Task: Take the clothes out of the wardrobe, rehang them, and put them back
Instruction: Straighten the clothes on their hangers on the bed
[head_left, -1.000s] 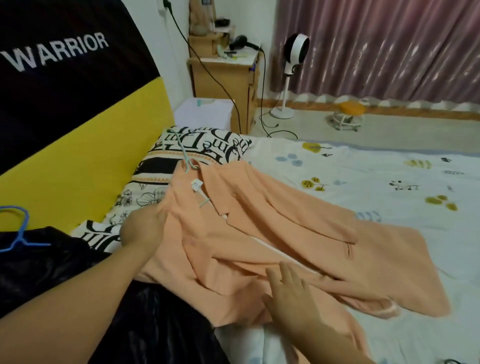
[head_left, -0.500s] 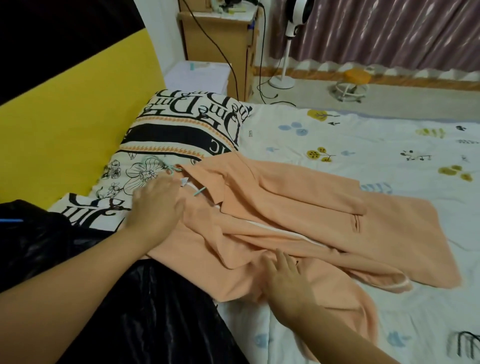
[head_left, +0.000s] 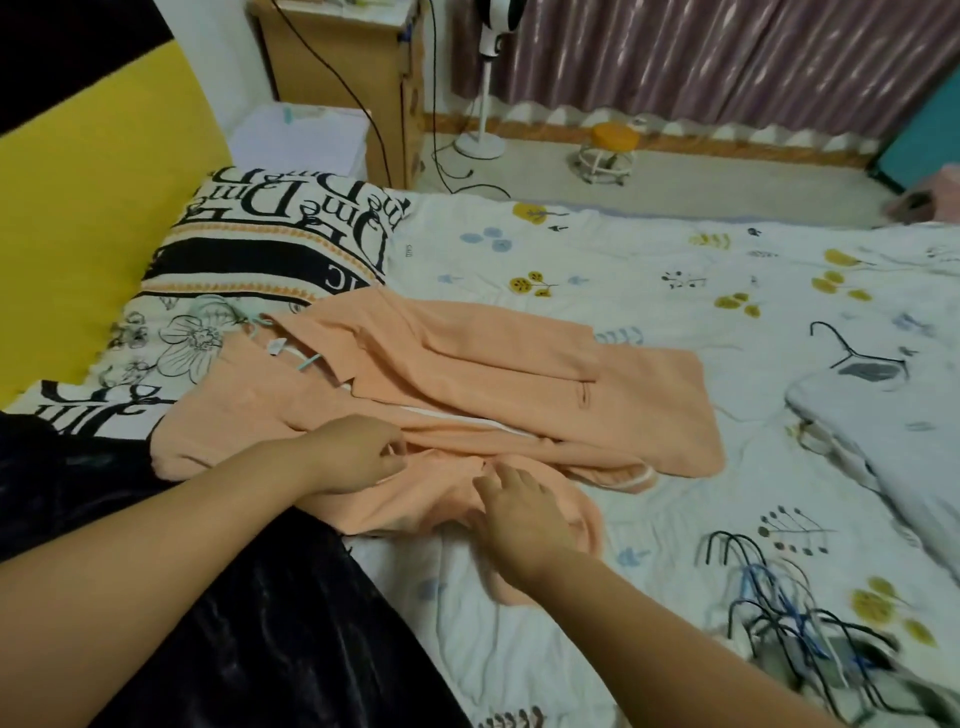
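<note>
Bedsheet, white cotton with printed flowers, carries the peach woven jacket near its pillow end, pale-green plastic hanger in the collar. On the jacket's near front edge, left hand pinches the fabric; right hand rests there, fingers spread. Best to pull both fronts flat and overlap them evenly before lifting.

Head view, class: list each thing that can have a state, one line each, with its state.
Peach jacket: lying flat on the bed, front open, hanger inside the collar.
Left hand: fingers curled, pinching the jacket's front edge.
Right hand: fingers relaxed, resting on the jacket.
Spare hangers: piled loose on the bedsheet.
</note>
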